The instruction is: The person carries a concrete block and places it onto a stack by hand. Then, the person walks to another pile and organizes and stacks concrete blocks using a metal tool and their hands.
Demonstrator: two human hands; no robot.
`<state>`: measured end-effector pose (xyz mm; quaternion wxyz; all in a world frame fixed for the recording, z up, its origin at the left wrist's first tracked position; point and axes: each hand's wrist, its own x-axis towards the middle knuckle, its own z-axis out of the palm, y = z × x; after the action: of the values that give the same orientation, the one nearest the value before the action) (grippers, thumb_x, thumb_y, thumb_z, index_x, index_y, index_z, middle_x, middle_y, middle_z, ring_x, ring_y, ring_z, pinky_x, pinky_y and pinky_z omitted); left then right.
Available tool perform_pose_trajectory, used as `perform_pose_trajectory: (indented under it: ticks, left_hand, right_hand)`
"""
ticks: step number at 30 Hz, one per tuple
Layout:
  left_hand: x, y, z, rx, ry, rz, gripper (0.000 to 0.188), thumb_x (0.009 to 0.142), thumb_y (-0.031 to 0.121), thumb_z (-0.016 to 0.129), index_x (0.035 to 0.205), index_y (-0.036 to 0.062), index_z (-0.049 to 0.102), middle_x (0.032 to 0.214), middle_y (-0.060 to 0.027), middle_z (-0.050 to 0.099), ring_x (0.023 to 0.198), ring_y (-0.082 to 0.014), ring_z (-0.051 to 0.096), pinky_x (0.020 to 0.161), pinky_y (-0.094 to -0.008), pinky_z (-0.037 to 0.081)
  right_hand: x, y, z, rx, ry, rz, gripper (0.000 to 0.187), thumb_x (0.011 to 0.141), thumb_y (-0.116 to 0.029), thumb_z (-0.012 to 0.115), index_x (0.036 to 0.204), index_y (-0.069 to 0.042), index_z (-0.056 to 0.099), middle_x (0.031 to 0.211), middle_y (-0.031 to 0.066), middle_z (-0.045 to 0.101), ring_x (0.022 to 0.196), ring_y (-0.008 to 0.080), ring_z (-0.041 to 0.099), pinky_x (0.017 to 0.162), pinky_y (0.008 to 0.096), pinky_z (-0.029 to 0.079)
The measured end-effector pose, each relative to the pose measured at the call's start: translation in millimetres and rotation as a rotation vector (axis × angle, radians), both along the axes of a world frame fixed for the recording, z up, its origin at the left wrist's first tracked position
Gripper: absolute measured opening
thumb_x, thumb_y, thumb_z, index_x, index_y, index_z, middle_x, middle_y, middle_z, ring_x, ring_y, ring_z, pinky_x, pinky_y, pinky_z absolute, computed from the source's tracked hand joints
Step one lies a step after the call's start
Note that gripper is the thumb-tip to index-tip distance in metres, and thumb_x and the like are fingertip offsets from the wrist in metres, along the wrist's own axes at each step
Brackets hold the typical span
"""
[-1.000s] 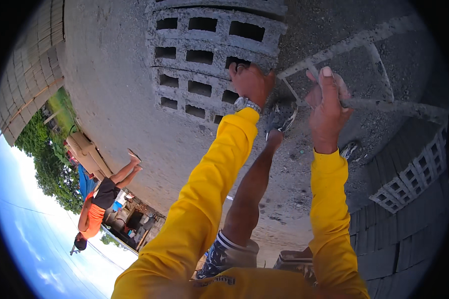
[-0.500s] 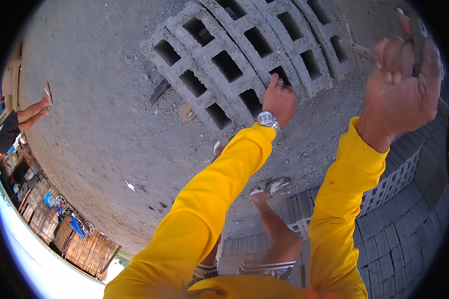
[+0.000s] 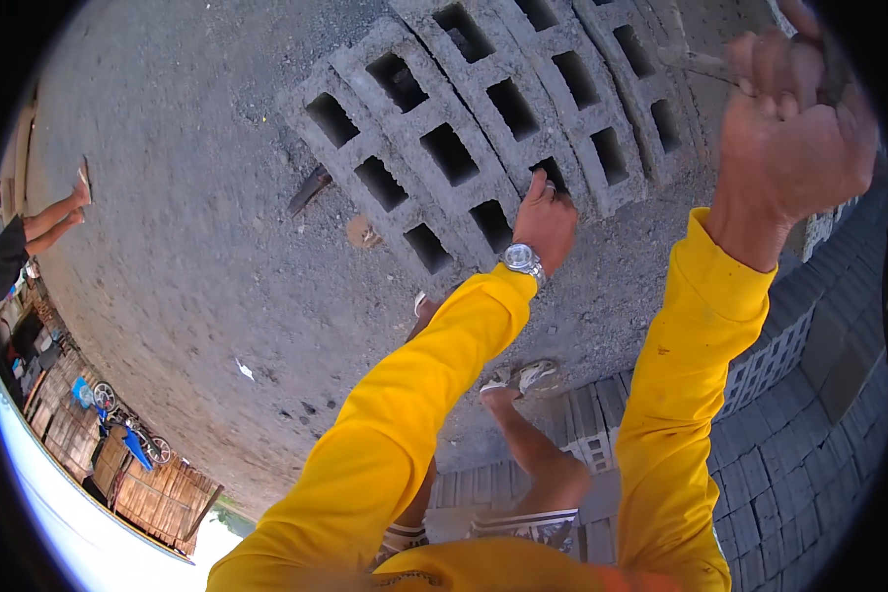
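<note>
Several grey concrete hollow blocks (image 3: 469,99) stand side by side on the ground ahead, their rectangular holes facing up. My left hand (image 3: 547,225), with a metal watch at the wrist, is closed on the near end of one concrete block (image 3: 535,146), fingers hooked into its end hole. My right hand (image 3: 797,163) is raised at the far right, fingers curled round something dark and narrow. What that is I cannot make out, as the fingers and the picture's rim hide most of it.
Stacked concrete blocks (image 3: 770,464) fill the lower right, beside my legs. A dark piece of wood (image 3: 309,190) and a white scrap (image 3: 244,369) lie on the gravelly ground. At the far left are another person (image 3: 54,222) and a blue motorcycle (image 3: 136,446) by a wooden wall.
My right hand has shifted slightly up and outward at the right rim. My left hand stays at the same block's end hole. The whole view has tilted a little.
</note>
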<state>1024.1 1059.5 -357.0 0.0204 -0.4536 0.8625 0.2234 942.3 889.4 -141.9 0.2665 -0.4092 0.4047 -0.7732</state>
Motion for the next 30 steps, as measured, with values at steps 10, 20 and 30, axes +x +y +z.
perform_pose_trajectory:
  ticks: [10,20,30]
  left_hand:
    - [-7.1,14.0,-6.9,0.003,0.167,0.078,0.025,0.086,0.016,0.054,0.096,-0.0003,0.070,0.098,-0.0179,0.068,0.108,-0.0320,0.060,0.116,-0.0464,0.019]
    - [-3.5,-5.6,7.2,0.120,-0.020,-0.027,0.020,0.082,0.014,0.056,0.087,-0.0003,0.069,0.086,-0.0170,0.066,0.102,-0.0345,0.060,0.114,-0.0464,0.022]
    - [-2.8,0.0,3.2,0.041,-0.089,-0.043,0.019,0.077,0.015,0.059,0.081,-0.0012,0.069,0.084,-0.0178,0.065,0.101,-0.0349,0.061,0.115,-0.0470,0.020]
  right_hand:
    - [54.1,-15.9,-149.9,0.655,0.097,0.046,0.035,0.096,-0.026,0.057,0.066,-0.007,0.062,0.063,-0.0044,0.052,0.054,0.0054,0.041,0.051,0.0244,0.031]
    - [32.3,-43.3,-25.4,0.013,0.195,0.087,0.048,0.101,-0.040,0.040,0.081,0.000,0.057,0.046,-0.0068,0.027,0.039,0.0045,0.023,0.041,0.0212,0.026]
    - [22.2,-44.4,-89.1,0.711,-0.157,0.011,0.045,0.095,-0.044,0.052,0.069,-0.008,0.056,0.047,-0.0077,0.031,0.037,0.0058,0.026,0.038,0.0234,0.022]
